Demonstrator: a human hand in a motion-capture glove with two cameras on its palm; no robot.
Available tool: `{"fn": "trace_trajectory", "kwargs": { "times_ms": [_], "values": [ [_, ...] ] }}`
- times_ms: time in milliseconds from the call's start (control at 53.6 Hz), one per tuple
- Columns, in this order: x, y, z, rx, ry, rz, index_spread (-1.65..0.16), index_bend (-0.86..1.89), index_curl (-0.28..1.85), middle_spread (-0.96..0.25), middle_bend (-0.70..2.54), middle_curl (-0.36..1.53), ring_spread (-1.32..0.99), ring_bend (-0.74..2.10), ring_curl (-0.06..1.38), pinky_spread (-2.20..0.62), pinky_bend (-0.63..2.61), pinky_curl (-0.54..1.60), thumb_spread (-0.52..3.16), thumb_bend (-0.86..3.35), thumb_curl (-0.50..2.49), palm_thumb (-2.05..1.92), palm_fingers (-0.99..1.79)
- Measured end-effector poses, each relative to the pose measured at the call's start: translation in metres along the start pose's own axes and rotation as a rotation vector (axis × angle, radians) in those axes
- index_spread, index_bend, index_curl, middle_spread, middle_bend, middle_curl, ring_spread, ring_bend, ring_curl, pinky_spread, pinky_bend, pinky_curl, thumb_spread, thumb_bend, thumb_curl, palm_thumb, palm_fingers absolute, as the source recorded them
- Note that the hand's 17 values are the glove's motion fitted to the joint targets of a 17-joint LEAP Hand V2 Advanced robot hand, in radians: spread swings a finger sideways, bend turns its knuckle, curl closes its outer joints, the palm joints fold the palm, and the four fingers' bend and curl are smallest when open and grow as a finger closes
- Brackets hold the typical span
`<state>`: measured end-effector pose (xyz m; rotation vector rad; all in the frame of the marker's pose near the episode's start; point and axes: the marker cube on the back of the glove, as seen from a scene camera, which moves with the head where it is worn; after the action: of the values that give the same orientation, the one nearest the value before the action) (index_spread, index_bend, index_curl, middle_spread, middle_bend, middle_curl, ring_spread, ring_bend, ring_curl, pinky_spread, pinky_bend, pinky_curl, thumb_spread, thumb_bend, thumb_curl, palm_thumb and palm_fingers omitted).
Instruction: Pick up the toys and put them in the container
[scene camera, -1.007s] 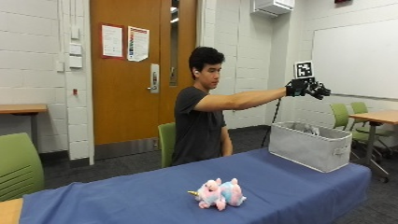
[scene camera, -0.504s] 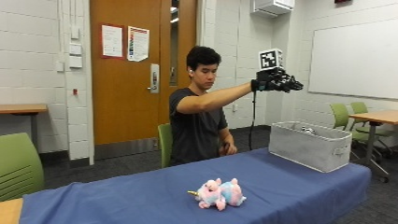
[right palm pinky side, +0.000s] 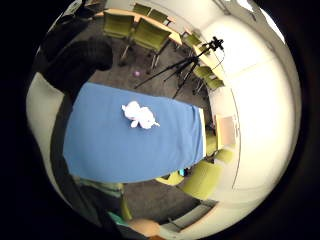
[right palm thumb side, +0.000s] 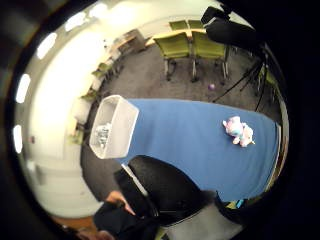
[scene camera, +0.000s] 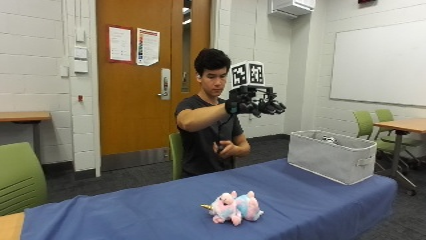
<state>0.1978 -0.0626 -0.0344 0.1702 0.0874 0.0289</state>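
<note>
Behind a blue-covered table (scene camera: 133, 210), we see a seated person holding the gloved right hand (scene camera: 256, 104) raised at chest height, well above the cloth and apart from everything on it; its fingers appear to hang relaxed with nothing in them, though the glove's hardware hides much of them. We find a pink and white plush unicorn (scene camera: 234, 207) lying on its side near the table's front edge, roughly midway along it. We note a grey fabric container (scene camera: 329, 156) standing at the table's far end, well apart from the toy, with small items inside that we cannot make out. Across the person's middle, the bare left hand (scene camera: 226, 148) is held.
</note>
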Motion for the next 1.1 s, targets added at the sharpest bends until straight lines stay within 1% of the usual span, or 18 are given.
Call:
{"fn": "trace_trajectory", "kwargs": {
  "times_ms": [186, 317, 410, 597, 765, 821, 877, 932, 970, 1026, 1044, 1063, 1100],
  "values": [
    [0.063, -0.010, 0.079, -0.061, -0.024, 0.120, -0.39, 0.19, 0.46, -0.14, 0.33, 0.42, -0.23, 0.56, 0.22, -0.04, 0.98, 0.32, 0.90, -0.11, 0.15, -0.16, 0.13],
    [0.101, -0.013, 0.147, -0.158, -0.008, 0.193, -0.38, 0.17, 0.46, -0.14, 0.31, 0.42, -0.24, 0.55, 0.22, -0.03, 0.96, 0.32, 0.90, -0.11, 0.15, -0.15, 0.11],
    [0.119, -0.010, 0.186, -0.202, -0.012, 0.226, -0.37, 0.15, 0.44, -0.13, 0.30, 0.42, -0.23, 0.54, 0.22, -0.02, 0.96, 0.33, 0.90, -0.11, 0.15, -0.15, 0.03],
    [0.135, -0.003, 0.241, -0.277, -0.029, 0.256, -0.36, 0.13, 0.40, -0.13, 0.29, 0.41, -0.19, 0.49, 0.21, 0.01, 0.98, 0.33, 0.88, -0.11, 0.15, -0.15, -0.05],
    [0.142, 0.005, 0.267, -0.331, 0.011, 0.289, -0.35, 0.14, 0.37, -0.12, 0.25, 0.41, -0.16, 0.43, 0.21, 0.03, 1.00, 0.34, 0.87, -0.11, 0.15, -0.15, -0.06],
    [0.144, 0.008, 0.275, -0.334, 0.016, 0.310, -0.36, 0.18, 0.38, -0.12, 0.22, 0.40, -0.15, 0.40, 0.20, 0.04, 0.99, 0.33, 0.86, -0.11, 0.15, -0.15, -0.07],
    [0.144, 0.011, 0.281, -0.309, 0.000, 0.322, -0.38, 0.26, 0.40, -0.11, 0.17, 0.39, -0.13, 0.35, 0.19, 0.05, 0.99, 0.33, 0.86, -0.12, 0.15, -0.16, -0.02],
    [0.143, 0.012, 0.282, -0.261, -0.019, 0.319, -0.41, 0.44, 0.45, -0.11, 0.11, 0.36, -0.12, 0.30, 0.18, 0.05, 1.01, 0.33, 0.87, -0.11, 0.15, -0.15, 0.09],
    [0.142, 0.012, 0.281, -0.238, -0.027, 0.313, -0.42, 0.48, 0.45, -0.11, 0.11, 0.35, -0.11, 0.29, 0.17, 0.05, 1.01, 0.33, 0.88, -0.10, 0.15, -0.13, 0.11],
    [0.141, 0.013, 0.279, -0.214, -0.033, 0.307, -0.42, 0.61, 0.50, -0.11, 0.11, 0.33, -0.12, 0.30, 0.17, 0.03, 1.02, 0.33, 0.98, -0.03, 0.16, -0.04, 0.22],
    [0.140, 0.013, 0.278, -0.207, -0.034, 0.306, -0.43, 0.58, 0.48, -0.11, 0.11, 0.32, -0.11, 0.29, 0.17, 0.04, 1.02, 0.33, 0.96, -0.07, 0.16, -0.08, 0.18],
    [0.139, 0.014, 0.276, -0.200, -0.034, 0.305, -0.42, 0.67, 0.52, -0.12, 0.12, 0.32, -0.12, 0.31, 0.18, 0.03, 1.02, 0.33, 1.02, -0.02, 0.17, -0.01, 0.25],
    [0.135, 0.017, 0.273, -0.186, -0.027, 0.302, -0.42, 0.71, 0.54, -0.12, 0.13, 0.31, -0.12, 0.31, 0.18, 0.02, 1.01, 0.33, 1.08, 0.00, 0.19, 0.02, 0.29]
  ]
}}
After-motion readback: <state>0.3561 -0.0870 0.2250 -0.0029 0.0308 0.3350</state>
